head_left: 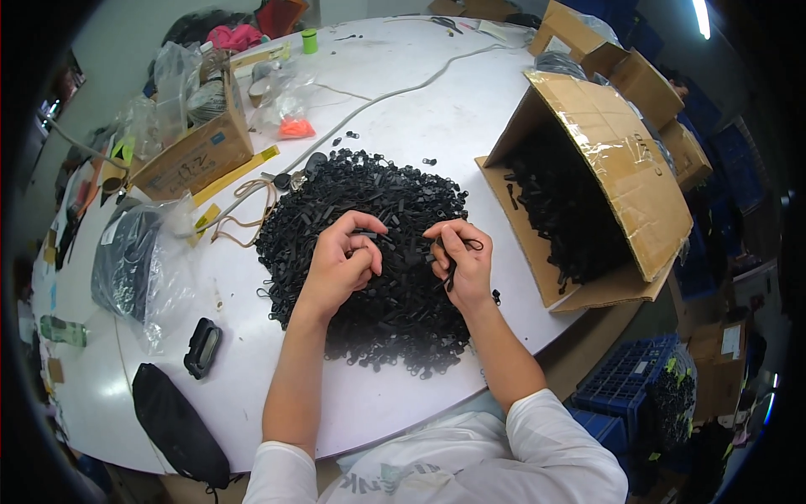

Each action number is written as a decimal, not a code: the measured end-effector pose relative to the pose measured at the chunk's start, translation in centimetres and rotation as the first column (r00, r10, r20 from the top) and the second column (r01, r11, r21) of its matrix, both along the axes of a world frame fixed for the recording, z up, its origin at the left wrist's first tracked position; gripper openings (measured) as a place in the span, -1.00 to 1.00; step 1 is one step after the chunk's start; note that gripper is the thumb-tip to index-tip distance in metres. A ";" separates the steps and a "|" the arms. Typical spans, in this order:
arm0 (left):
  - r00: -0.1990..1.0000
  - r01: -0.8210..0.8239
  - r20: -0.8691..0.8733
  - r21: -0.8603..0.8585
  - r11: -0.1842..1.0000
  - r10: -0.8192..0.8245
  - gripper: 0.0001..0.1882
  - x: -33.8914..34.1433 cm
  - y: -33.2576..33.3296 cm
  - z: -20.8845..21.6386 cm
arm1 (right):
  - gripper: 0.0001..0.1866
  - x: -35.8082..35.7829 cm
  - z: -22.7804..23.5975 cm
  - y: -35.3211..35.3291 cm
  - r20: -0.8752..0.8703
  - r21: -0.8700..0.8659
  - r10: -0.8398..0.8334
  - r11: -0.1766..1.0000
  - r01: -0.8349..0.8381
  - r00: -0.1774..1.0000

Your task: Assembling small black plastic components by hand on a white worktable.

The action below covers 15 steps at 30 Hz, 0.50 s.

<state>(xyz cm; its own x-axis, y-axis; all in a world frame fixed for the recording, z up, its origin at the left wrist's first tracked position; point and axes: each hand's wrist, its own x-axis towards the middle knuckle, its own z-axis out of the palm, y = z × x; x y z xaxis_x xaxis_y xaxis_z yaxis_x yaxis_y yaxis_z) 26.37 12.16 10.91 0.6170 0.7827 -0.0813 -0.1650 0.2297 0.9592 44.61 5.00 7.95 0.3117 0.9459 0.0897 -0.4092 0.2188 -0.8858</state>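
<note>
White table (437, 109), open brown carton (617, 160) right.

Bare white table (420, 101) open far of the black parts pile (369, 244) and along the near edge; open cardboard box (588, 185) blocks right, plastic bags (138, 260) and small carton (197, 151) crowd left.

A small black part is pinched in the left hand (342, 256) and another in the right hand (460, 256) above a heap of black plastic parts (369, 252) on the white table (437, 109) — an open cardboard box (604, 168) of similar parts is seen to the right
</note>
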 end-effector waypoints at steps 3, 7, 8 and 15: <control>0.991 -0.074 0.114 -0.033 0.997 0.077 -0.72 -0.8 -0.2 1.3 | -0.76 0.3 0.0 -0.4 0.005 0.010 0.045 0.999 -0.046 0.999; 0.882 -0.329 0.413 0.199 0.923 0.226 -0.70 -3.5 -0.9 3.8 | -0.78 0.4 -0.5 -0.7 0.044 0.033 -0.019 0.999 0.018 0.999; 0.843 -0.438 0.460 0.289 0.851 0.278 -0.62 -4.8 -1.5 4.9 | -0.79 0.1 -0.2 -0.6 0.050 0.028 -0.038 0.999 0.037 0.998; 0.837 -0.483 0.537 0.634 0.603 0.106 -0.70 -13.0 -5.7 7.9 | -0.79 -0.6 0.0 0.5 0.126 0.015 -0.067 0.998 0.066 0.990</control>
<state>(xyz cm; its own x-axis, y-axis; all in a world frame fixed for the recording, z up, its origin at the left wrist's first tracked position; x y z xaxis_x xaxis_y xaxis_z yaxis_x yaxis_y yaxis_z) 13.35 6.42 18.76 0.1589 0.6020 0.7825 -0.4949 -0.6373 0.5908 43.97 5.45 7.98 0.3597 0.9221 0.1425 -0.2785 0.2518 -0.9269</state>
